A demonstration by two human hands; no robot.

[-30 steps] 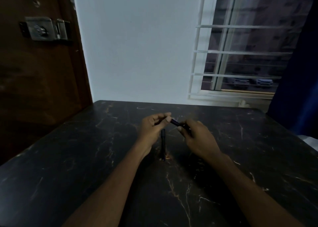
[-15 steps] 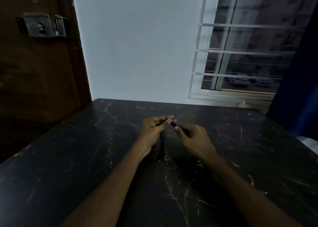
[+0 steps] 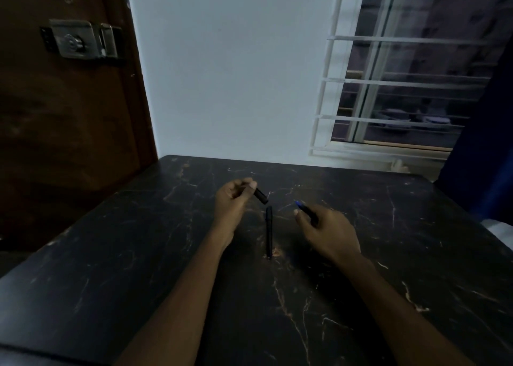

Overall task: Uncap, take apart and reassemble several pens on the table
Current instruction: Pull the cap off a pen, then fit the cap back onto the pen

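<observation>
My left hand (image 3: 233, 199) pinches a short black pen cap (image 3: 261, 196), its open end pointing down and right. A little to the right, my right hand (image 3: 326, 231) grips the uncapped black pen body (image 3: 306, 212), whose blue tip points up and left. The two parts are apart, with a gap between them. A second black pen (image 3: 269, 231), capped, lies lengthwise on the dark marble table (image 3: 138, 254) between my hands, touching neither.
The table's far edge meets a pale wall. A brown door with a metal lock (image 3: 80, 39) stands at the left. A barred window (image 3: 402, 82) and a dark blue curtain (image 3: 483, 143) are at the right.
The hands held one pen together in the middle. Now they have drawn apart: the cap has come off in my left hand and the body with its blue tip is in my right.
</observation>
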